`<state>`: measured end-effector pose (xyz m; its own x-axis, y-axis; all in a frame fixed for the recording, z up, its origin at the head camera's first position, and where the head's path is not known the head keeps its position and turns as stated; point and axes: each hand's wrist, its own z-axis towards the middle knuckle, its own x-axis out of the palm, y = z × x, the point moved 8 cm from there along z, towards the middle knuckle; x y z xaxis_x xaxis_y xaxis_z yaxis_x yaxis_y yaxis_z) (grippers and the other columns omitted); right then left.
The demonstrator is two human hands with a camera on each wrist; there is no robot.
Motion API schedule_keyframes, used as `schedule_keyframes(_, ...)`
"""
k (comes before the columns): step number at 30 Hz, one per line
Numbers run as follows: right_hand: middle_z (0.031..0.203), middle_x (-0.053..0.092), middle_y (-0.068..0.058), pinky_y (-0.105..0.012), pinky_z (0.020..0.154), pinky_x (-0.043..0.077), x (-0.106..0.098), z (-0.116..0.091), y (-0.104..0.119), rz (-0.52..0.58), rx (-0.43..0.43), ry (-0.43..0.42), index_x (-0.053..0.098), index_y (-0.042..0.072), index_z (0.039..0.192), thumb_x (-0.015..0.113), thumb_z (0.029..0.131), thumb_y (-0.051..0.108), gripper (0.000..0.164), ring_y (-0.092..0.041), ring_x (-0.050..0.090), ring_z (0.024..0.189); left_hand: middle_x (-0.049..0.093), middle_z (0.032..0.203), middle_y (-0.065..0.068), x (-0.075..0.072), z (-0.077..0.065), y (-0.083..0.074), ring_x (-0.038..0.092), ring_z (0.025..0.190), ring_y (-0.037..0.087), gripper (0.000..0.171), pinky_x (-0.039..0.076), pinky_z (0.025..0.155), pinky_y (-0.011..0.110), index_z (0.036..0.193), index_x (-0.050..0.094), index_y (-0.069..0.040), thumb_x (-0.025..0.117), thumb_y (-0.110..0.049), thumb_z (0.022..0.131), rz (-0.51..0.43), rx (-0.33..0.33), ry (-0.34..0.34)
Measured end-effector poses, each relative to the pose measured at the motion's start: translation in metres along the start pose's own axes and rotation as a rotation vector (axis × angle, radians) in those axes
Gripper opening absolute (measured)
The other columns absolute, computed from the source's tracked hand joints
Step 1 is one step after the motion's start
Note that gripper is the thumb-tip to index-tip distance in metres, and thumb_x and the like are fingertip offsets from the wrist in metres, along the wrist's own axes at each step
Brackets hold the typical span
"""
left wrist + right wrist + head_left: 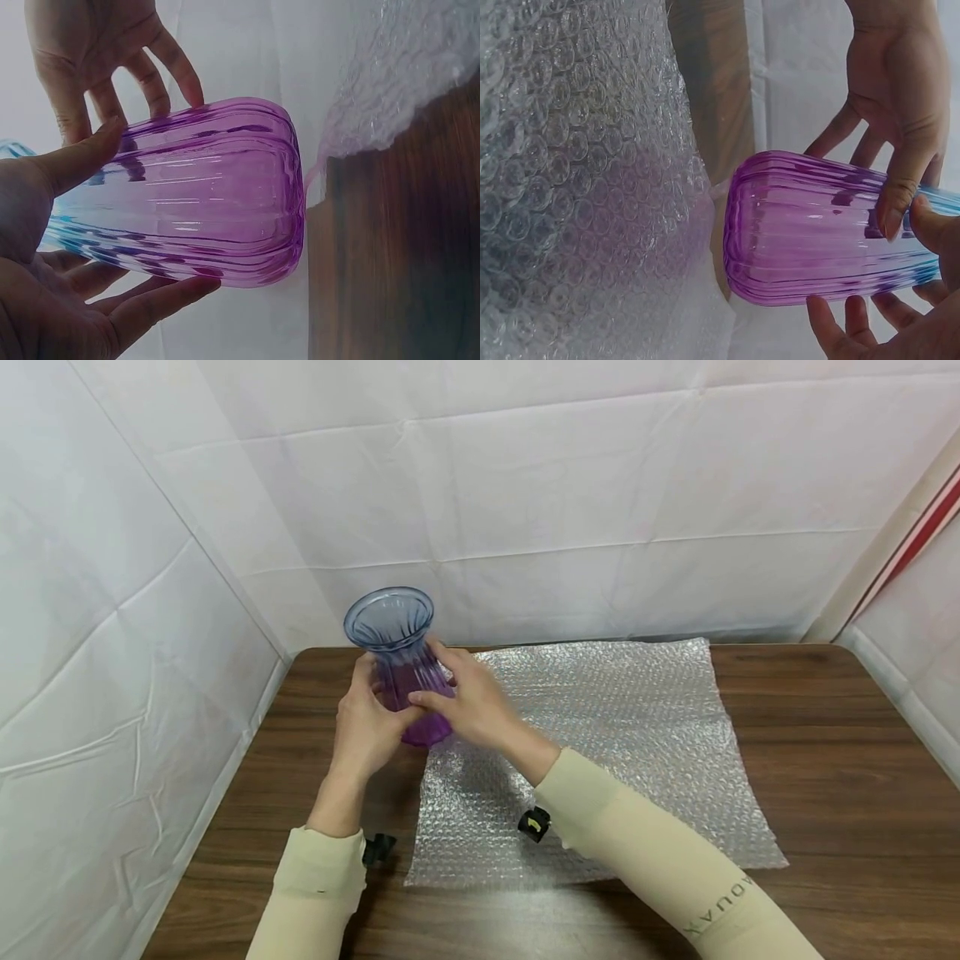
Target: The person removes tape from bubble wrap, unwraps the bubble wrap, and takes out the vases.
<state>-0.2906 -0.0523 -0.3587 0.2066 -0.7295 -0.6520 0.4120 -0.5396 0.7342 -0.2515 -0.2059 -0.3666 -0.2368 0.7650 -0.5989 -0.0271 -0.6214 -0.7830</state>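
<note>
A ribbed glass vase, blue at its flared rim and fading to purple at the base, is held in both hands. My left hand grips its left side, and my right hand grips the right side, thumbs across the near face. In the left wrist view the vase's purple base shows between the hands, above the table. The right wrist view has the fingers spread along the glass. Beneath and to the right of the vase lies a sheet of bubble wrap.
The bubble wrap is spread flat on a brown wooden table. White sheeting hangs behind the table and at both sides. Each wrist wears a small black camera, one showing over the bubble wrap.
</note>
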Motion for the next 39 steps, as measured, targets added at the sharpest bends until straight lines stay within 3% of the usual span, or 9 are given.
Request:
schedule_keyframes(6,0.156,0.050,-0.008,-0.043,0.099,0.055,0.005,0.003,0.002,0.000,0.011,0.000,0.027,0.023,0.165,0.075,0.095,0.042,0.087,-0.024,0.068,0.107,0.058,0.146,0.024,-0.003,0.002,0.003,0.059,0.133,0.042,0.095,0.053,0.103,0.058,0.157,0.033,-0.018,0.090,-0.032,0.081,-0.006,0.006,-0.019)
schedule_keyframes(12,0.158,0.048,-0.009,-0.042,0.103,0.054,0.010,0.007,0.007,-0.010,-0.005,-0.013,0.027,0.023,0.165,0.074,0.096,0.040,0.086,-0.025,0.067,0.113,0.059,0.147,0.019,-0.008,0.004,0.007,0.061,0.131,0.040,0.090,0.053,0.101,0.058,0.153,0.037,-0.020,0.090,-0.029,0.080,-0.012,0.007,-0.063)
schedule_keyframes(19,0.159,0.047,-0.008,-0.044,0.113,0.047,0.016,0.015,0.007,0.000,-0.013,-0.011,0.027,0.025,0.165,0.073,0.097,0.039,0.084,-0.028,0.059,0.132,0.060,0.146,0.017,-0.012,0.008,0.014,0.063,0.129,0.038,0.089,0.051,0.103,0.058,0.153,0.040,-0.019,0.090,-0.027,0.079,-0.015,0.000,-0.112)
schedule_keyframes(24,0.158,0.048,-0.006,-0.041,0.110,0.050,0.021,0.021,0.003,0.034,-0.009,0.006,0.029,0.027,0.164,0.073,0.097,0.038,0.081,-0.025,0.068,0.119,0.059,0.148,0.016,-0.015,0.010,0.020,0.063,0.129,0.041,0.090,0.051,0.103,0.059,0.152,0.042,-0.021,0.092,-0.031,0.078,-0.007,-0.002,-0.135)
schedule_keyframes(30,0.156,0.051,-0.009,-0.040,0.111,0.050,0.029,0.028,0.002,0.080,-0.009,0.025,0.032,0.023,0.163,0.072,0.098,0.034,0.077,-0.027,0.068,0.121,0.059,0.149,0.017,-0.018,0.012,0.029,0.063,0.129,0.042,0.091,0.051,0.104,0.058,0.152,0.042,-0.022,0.093,-0.033,0.078,-0.023,-0.020,-0.151)
schedule_keyframes(39,0.143,0.061,-0.009,-0.036,0.102,0.055,0.036,0.036,0.001,0.115,0.029,-0.070,0.047,0.025,0.156,0.076,0.095,0.033,0.068,-0.023,0.072,0.112,0.061,0.145,0.021,-0.021,0.018,0.037,0.063,0.129,0.038,0.093,0.049,0.106,0.055,0.156,0.038,-0.014,0.090,-0.028,0.080,-0.049,-0.052,-0.181)
